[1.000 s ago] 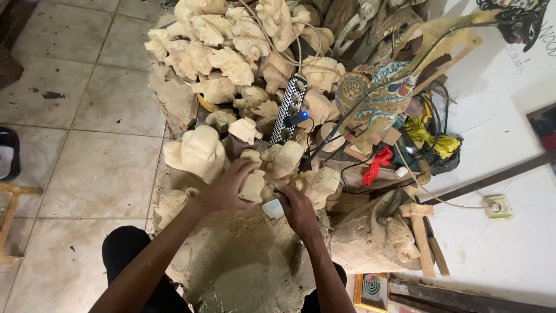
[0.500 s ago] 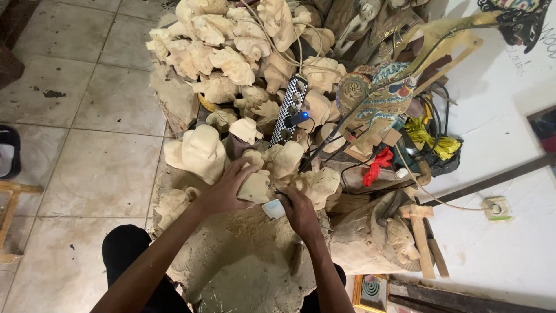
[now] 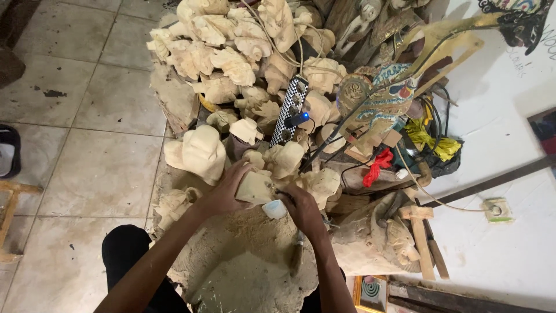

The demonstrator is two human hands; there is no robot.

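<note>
My left hand (image 3: pixel 227 188) grips a small pale carved wooden piece (image 3: pixel 255 186) from its left side, holding it at the near edge of a big heap of unpainted wood carvings (image 3: pixel 231 58). My right hand (image 3: pixel 301 208) is closed around a small tool whose white round end (image 3: pixel 275 209) touches the piece's lower right. The tool's working tip is hidden. A large rough wooden block (image 3: pixel 243 266) covered in sawdust lies under both forearms.
A checkered power strip (image 3: pixel 289 110) with a blue plug lies on the heap. Painted flat puppets (image 3: pixel 382 98), cables, a red rag (image 3: pixel 376 166) and yellow cloth (image 3: pixel 431 142) sit at right. White wall with a socket (image 3: pixel 497 210) at right. Tiled floor (image 3: pixel 87 116) at left.
Both hands have stayed on the carved piece; the left hand has turned it slightly and the right hand has shifted a little toward it.
</note>
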